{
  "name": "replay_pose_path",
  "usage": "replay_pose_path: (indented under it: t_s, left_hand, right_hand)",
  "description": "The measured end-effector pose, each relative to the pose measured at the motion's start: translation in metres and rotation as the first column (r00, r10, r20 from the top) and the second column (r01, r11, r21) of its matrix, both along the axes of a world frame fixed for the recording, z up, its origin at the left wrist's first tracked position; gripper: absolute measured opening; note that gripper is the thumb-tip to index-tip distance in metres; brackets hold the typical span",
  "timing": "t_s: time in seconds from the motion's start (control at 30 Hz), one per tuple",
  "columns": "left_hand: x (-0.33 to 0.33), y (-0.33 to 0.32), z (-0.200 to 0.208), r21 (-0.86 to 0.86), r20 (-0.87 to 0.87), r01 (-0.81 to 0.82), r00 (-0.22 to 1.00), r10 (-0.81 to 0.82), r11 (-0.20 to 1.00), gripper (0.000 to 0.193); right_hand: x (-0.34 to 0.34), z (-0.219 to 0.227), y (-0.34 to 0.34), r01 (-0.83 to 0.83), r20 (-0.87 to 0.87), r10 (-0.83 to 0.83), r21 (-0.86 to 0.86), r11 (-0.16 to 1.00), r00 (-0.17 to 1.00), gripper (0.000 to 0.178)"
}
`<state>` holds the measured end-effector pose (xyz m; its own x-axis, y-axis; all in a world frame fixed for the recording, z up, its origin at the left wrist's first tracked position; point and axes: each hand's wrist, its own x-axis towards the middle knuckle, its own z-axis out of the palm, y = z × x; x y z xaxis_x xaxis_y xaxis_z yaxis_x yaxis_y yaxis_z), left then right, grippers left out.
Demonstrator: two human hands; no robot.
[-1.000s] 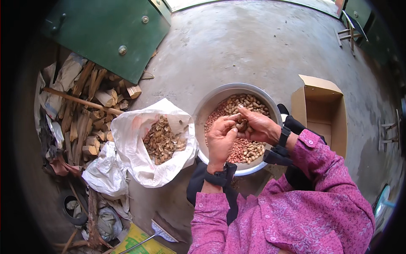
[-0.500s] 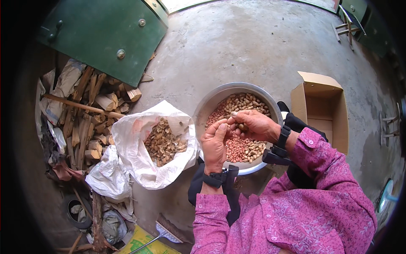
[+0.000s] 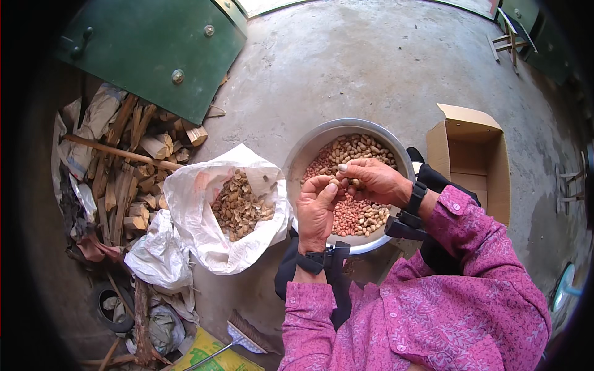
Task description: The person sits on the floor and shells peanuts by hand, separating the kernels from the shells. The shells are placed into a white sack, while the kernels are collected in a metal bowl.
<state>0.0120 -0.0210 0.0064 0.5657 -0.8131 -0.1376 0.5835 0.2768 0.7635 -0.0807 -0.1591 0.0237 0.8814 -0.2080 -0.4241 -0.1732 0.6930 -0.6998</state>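
Observation:
Over a metal basin [image 3: 288, 162] my two hands meet fingertip to fingertip. My left hand [image 3: 317, 210] is closed in a pinch on a small peanut, mostly covered by the fingers. My right hand [image 3: 380, 182] pinches at the same spot with thumb and forefinger, while its curled fingers cradle several unshelled peanuts [image 3: 355, 185]. Inside the basin, peanuts in their shells [image 3: 365, 148] lie at the far side, with more at the near right. Reddish shelled kernels [image 3: 348, 216] fill the near middle and far left. Left of the basin, a white woven sack [image 3: 238, 256] stands with its mouth wide, holding broken shells [image 3: 241, 207].
An empty cardboard box [image 3: 436, 151] stands right of the basin. Split firewood [image 3: 124, 179] is piled at the left below a green metal panel [image 3: 148, 55]. A brush with a metal handle [image 3: 241, 337] lies near a yellow bag [image 3: 207, 352]. A stool [image 3: 510, 43] stands far right.
Both hands stay over the basin, with only small shifts of the fingers. The left thumb has moved slightly toward the right fingertips.

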Motion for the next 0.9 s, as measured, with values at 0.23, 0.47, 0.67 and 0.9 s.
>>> replay_pose_path:
  t_s: [0.23, 0.47, 0.67, 0.9]
  left_hand:
    - [-0.0005, -0.0005, -0.0012, -0.022, -0.015, -0.007, 1.0, 0.006, 1.0, 0.019]
    - [0.0005, 0.0004, -0.0005, -0.033, -0.044, -0.003, 0.999, 0.002, 0.999, 0.019]
    - [-0.0008, 0.0011, 0.0026, -0.031, -0.071, -0.013, 0.997, 0.011, 0.999, 0.018]
    - [0.001, 0.0028, 0.001, -0.054, -0.125, -0.007, 0.992, 0.0, 0.999, 0.018]
  right_hand:
    - [-0.0013, 0.0, -0.0009, -0.039, 0.032, 0.041, -0.049, 0.998, 0.999, 0.022]
    - [-0.0017, -0.0017, -0.0003, -0.041, 0.04, 0.042, -0.021, 0.999, 0.998, 0.019]
    - [-0.0023, -0.0073, -0.0021, -0.075, 0.072, 0.077, -0.037, 0.997, 0.994, 0.017]
    - [-0.0027, -0.001, 0.0013, -0.059, 0.123, 0.076, -0.139, 0.989, 0.989, 0.019]
